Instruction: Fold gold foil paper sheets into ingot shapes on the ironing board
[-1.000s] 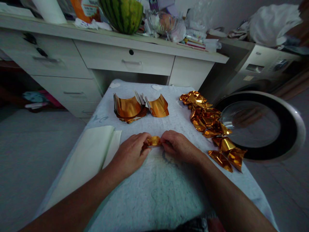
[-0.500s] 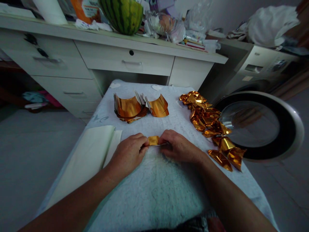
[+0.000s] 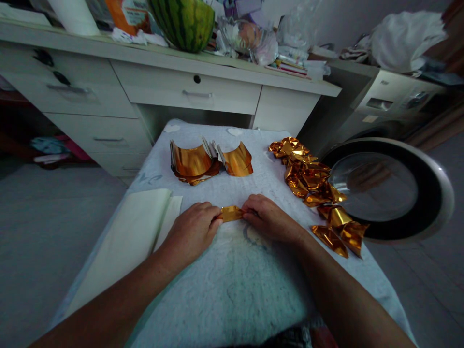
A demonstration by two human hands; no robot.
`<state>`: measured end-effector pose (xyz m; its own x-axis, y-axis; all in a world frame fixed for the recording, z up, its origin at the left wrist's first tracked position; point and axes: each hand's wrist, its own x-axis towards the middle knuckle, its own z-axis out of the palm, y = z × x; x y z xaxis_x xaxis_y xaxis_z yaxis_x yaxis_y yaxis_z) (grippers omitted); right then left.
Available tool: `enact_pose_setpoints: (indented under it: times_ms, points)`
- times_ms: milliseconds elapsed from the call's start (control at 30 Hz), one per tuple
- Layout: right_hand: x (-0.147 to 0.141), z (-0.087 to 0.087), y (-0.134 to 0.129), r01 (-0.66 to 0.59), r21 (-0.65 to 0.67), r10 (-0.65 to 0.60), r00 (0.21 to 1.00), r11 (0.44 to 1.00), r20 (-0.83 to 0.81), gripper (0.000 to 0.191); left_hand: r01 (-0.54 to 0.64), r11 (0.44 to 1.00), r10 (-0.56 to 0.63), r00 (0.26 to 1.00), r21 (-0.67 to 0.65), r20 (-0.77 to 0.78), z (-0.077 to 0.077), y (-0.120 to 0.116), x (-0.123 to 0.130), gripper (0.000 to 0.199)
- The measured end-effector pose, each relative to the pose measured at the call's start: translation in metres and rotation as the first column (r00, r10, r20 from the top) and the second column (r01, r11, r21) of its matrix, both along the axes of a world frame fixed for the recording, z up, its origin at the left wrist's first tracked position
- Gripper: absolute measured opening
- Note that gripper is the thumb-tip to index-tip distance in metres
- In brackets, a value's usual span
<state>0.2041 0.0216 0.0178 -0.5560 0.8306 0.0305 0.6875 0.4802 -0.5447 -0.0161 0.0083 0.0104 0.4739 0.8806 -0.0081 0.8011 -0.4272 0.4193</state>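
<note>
A small folded piece of gold foil paper (image 3: 231,213) is held between my two hands, just above the cloth-covered table. My left hand (image 3: 197,223) pinches its left end between thumb and fingers. At the opposite end my right hand (image 3: 268,217) grips it the same way, fingers curled. Beyond the hands lie curved gold foil sheets (image 3: 192,162) in a stack, with a smaller stack of foil sheets (image 3: 238,159) beside it. Along the right side of the table stretches a heap of folded gold foil pieces (image 3: 308,178).
A folded white paper stack (image 3: 123,241) lies at the table's left. Behind stands a white desk (image 3: 224,99) with a cut watermelon (image 3: 184,24) and plastic bags on top. To the right, a washing machine's open round door (image 3: 387,188) comes close to the table edge.
My right hand's grip has shifted slightly at its end, and more of the foil piece shows between the hands. The stacks and the heap stay put.
</note>
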Motion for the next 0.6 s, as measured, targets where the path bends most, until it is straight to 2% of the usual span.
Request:
enact_pose_setpoints:
  times_ms: [233,433,600]
  points:
    - [-0.0029,0.0022,-0.0013,0.009,-0.019,-0.008,0.999,1.000,0.031,0.009,0.030,0.999,-0.031,0.999,-0.019,-0.033,0.0017,0.0015,0.0008,0.020]
    - [-0.0041,0.0021,-0.0030,0.048,-0.024,-0.047,0.999,0.999,0.010,0.008,0.044,0.999,-0.042,0.997,0.017,-0.063,-0.0027,0.0010,0.0031,0.024]
    - [-0.0024,0.0005,-0.0034,0.022,-0.026,-0.022,1.000,0.999,0.006,0.009,0.048,0.998,-0.046,0.997,0.031,-0.058,-0.0028,0.0011,0.0030,0.023]
